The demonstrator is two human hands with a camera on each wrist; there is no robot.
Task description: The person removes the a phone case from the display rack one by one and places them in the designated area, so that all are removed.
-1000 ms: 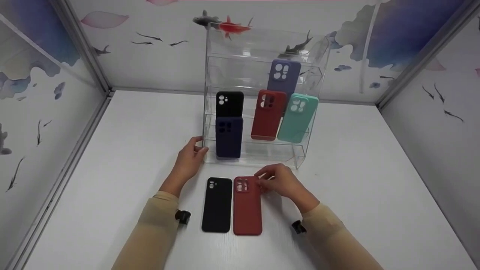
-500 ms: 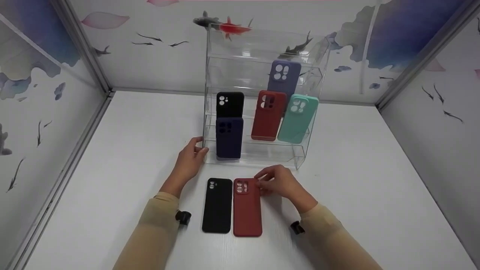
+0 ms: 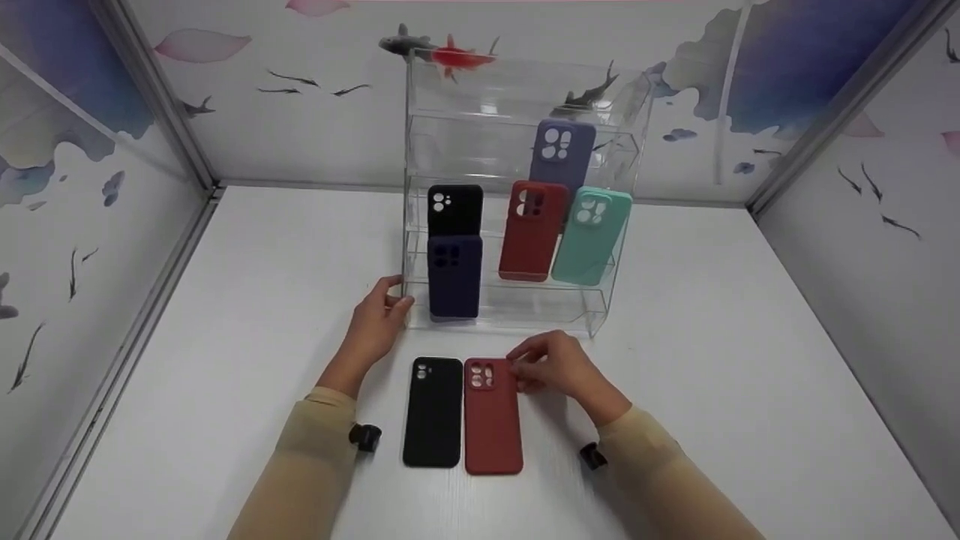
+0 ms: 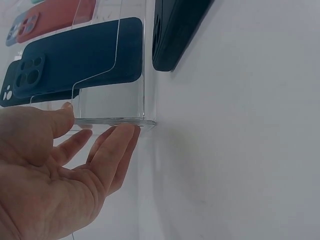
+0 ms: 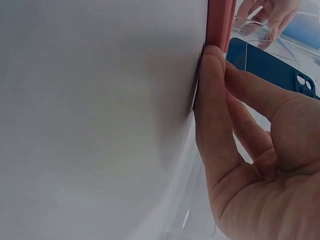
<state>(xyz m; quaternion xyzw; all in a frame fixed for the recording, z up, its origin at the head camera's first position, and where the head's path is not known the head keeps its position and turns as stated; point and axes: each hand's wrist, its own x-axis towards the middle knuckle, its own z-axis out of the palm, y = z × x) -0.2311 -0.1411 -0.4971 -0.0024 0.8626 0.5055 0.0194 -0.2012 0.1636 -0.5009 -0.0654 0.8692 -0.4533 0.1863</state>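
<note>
- We see the red phone case (image 3: 493, 416) lying flat on the white tabletop (image 3: 712, 360), near the middle of its front edge, back side up.
- Its long axis runs from the front edge toward the rear edge, with the camera cut-out at the far end, pointing at the clear acrylic display stand (image 3: 517, 195).
- Our right hand (image 3: 559, 367) is at the case's far right corner; in the right wrist view the fingers (image 5: 212, 95) are pressed together against the case's side edge (image 5: 220, 25), the thumb close by them. We cannot tell whether they actually grip it.
- The black phone case (image 3: 433, 412) lies just beside the red one on its left, parallel, its camera holes also at the far end.
- Our left hand (image 3: 375, 326) rests at the stand's near left corner, the straight fingers (image 4: 117, 150) and thumb touching the acrylic edge (image 4: 115, 121).
- In the stand we see a dark blue case (image 3: 454, 276), a black one (image 3: 454, 210), a red one (image 3: 531, 231), a mint one (image 3: 591, 236) and a lilac one (image 3: 562, 154), all upright with cut-outs on top.
- We can read no brand, label or writing on any case.
</note>
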